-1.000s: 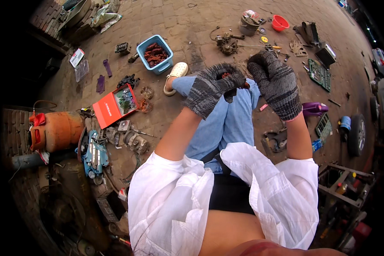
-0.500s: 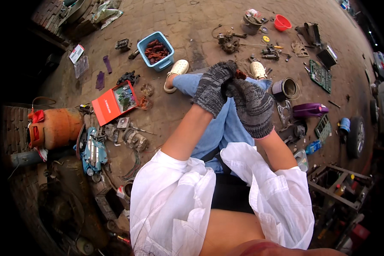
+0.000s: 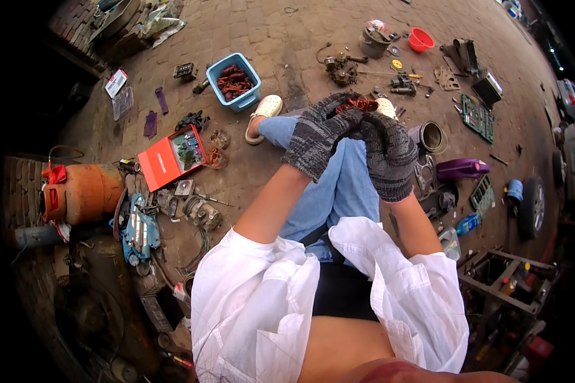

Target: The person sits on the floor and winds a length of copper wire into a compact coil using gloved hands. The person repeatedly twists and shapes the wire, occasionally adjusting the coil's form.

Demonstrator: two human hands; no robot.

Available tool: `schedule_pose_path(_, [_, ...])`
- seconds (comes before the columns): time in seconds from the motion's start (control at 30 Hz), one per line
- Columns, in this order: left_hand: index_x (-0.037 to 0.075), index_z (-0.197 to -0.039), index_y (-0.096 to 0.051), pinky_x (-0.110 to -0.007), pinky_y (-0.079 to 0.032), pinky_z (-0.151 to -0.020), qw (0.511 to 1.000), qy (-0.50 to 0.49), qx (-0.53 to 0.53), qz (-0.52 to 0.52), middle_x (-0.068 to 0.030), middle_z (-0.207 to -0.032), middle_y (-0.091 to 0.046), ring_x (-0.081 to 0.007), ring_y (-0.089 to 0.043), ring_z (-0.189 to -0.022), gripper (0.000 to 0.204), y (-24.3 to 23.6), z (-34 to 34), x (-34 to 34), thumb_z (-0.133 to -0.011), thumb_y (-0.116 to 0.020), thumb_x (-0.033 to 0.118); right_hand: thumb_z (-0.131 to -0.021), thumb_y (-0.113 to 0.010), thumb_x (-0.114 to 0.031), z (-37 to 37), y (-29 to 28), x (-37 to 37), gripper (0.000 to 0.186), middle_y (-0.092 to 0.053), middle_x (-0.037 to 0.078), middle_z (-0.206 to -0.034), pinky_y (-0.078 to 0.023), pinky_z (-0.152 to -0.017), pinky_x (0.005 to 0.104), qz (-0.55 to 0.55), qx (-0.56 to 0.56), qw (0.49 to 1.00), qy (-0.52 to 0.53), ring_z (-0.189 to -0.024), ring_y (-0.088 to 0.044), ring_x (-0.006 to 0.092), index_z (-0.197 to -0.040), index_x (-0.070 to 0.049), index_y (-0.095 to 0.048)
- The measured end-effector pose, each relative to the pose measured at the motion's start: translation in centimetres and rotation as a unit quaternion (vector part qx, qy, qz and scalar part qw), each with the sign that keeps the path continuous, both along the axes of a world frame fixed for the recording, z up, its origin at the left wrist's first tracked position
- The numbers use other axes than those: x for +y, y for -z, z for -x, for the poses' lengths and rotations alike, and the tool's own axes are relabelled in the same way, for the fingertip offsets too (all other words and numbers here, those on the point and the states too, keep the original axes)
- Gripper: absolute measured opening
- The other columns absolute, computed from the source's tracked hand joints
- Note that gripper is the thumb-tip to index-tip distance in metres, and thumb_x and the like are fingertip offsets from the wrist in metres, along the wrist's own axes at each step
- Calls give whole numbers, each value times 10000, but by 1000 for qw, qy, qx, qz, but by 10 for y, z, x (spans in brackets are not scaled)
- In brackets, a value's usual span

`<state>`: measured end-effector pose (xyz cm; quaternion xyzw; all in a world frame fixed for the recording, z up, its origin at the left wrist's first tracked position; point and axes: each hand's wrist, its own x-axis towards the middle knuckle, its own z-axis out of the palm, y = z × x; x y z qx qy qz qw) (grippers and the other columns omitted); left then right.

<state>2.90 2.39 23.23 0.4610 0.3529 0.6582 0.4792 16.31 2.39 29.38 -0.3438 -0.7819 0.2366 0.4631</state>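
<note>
The brick floor (image 3: pixel 287 191) was the biggest thing, and it was covered with parts spread all around the person, so each one lay within easy reach. The person sat on the floor with legs in blue jeans (image 3: pixel 338 191) stretched out ahead, and that made a lap to work over.

To the left lay an orange gas tank (image 3: pixel 83 191) on its side, and near it a red box (image 3: pixel 166 161) lay open, maybe so the small bits inside could be picked out. Farther off, a blue tub (image 3: pixel 235 80) stood upright and held reddish wire, which kept the wire in one heap. To the right lay a purple cover (image 3: pixel 461 169), and a small red bowl (image 3: pixel 420 39) sat well away at the top.

Both hands wore grey knit gloves, likely because the wire was rough. The left hand (image 3: pixel 316 137) was curled shut on the left side of a bunch of copper wire (image 3: pixel 363 103) – its fingers wrapped tight. The right hand (image 3: pixel 386 156) was closed on the same bunch from the right side, touching the left hand. The wire was held up above the knees, between the two gloves – only a little red of it showed on top
</note>
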Motion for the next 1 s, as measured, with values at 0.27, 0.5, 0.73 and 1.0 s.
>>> schedule_pose_path(0.27, [45, -1045, -537, -212, -379, -487, 924, 139, -308, 178, -54, -839, -562, -101, -448, -566, 296, -14, 20, -9, -774, -578, 157, -867, -487, -57, -1, 23, -10, 174, -577, 36, -693, -439, -620, 221, 229, 81, 964, -111, -644, -548, 97, -998, -12, -593])
schedule_pose_path(0.5, [3, -1084, -531, -233, -428, -568, 959, 190, -135, 161, -124, -1011, -592, -171, -570, -745, 331, -15, 22, -11, -791, -582, 149, -847, -560, -160, -37, 23, 44, 249, -586, 26, -729, -446, -651, 234, 268, -129, 951, -85, -667, -532, 82, -1027, 11, -558])
schedule_pose_path(0.73, [2, -1041, -561, -242, -469, -562, 970, 127, 153, 138, -123, -956, -623, -149, -593, -772, 281, -40, 15, -14, -776, -604, 87, -797, -629, -263, -34, -25, 69, 236, -573, -14, -709, -403, -569, 222, 336, -92, 926, -147, -629, -487, 55, -856, -34, -622])
schedule_pose_path(1.0, [-11, -923, -595, -228, -455, -510, 989, -7, 52, 138, -71, -729, -609, -103, -536, -565, 240, -42, 17, -14, -745, -674, 129, -830, -589, -185, -24, -42, 16, 191, -596, 15, -713, -415, -546, 212, 235, -122, 961, -83, -596, -503, 64, -905, -10, -607])
